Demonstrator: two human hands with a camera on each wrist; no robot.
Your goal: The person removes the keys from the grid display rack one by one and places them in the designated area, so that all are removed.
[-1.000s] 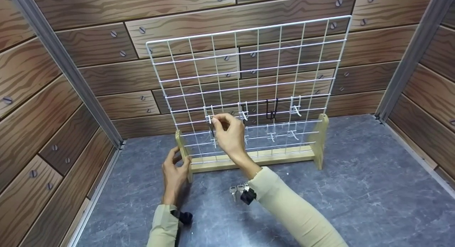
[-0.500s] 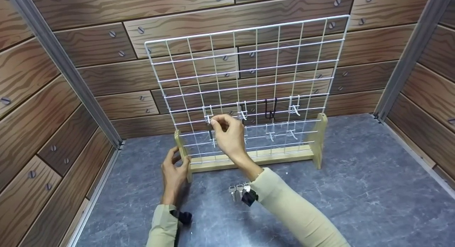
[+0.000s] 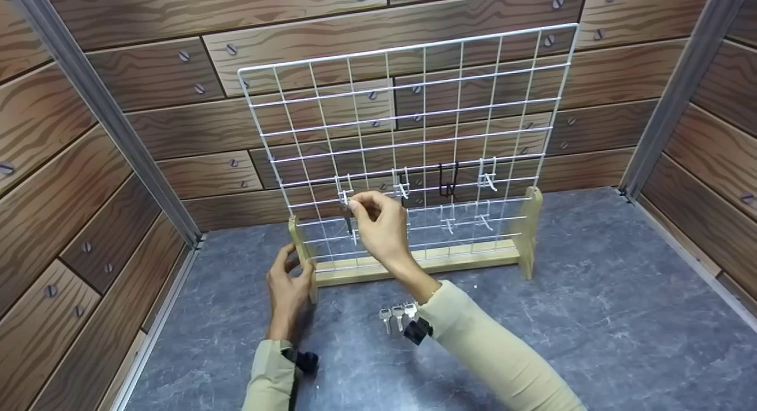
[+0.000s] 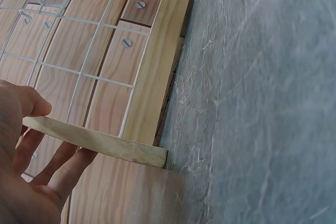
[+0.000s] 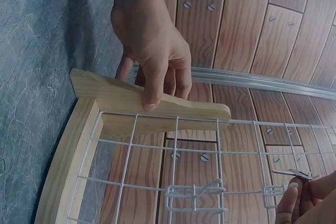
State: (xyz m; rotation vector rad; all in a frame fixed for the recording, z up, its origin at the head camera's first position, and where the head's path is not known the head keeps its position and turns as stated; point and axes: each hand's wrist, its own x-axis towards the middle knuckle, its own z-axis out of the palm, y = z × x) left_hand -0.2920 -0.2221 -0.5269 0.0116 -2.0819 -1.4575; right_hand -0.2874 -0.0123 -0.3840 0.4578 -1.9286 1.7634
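My right hand (image 3: 381, 225) pinches a slim metal key (image 5: 290, 172) between thumb and fingertips, right at a white hook (image 3: 344, 194) on the left part of the wire grid (image 3: 424, 127). In the head view the key shows as a dark strip pointing down below the fingers; its upper end is hidden. My left hand (image 3: 290, 287) grips the left wooden end piece (image 4: 105, 144) of the grid's stand, thumb on one face and fingers on the other. The grid stands upright in this wooden base.
Several more hooks hang on the grid, including a black hook (image 3: 447, 186) and a white hook (image 3: 487, 180) to the right. Several silver keys (image 3: 386, 320) lie on the grey marbled table (image 3: 591, 316), by the right cuff. Wood-patterned walls (image 3: 118, 180) enclose the table.
The dark strip of the key has swung slightly under the right fingertips, which stay at the same hook. The left hand keeps its grip; the view has shifted slightly.
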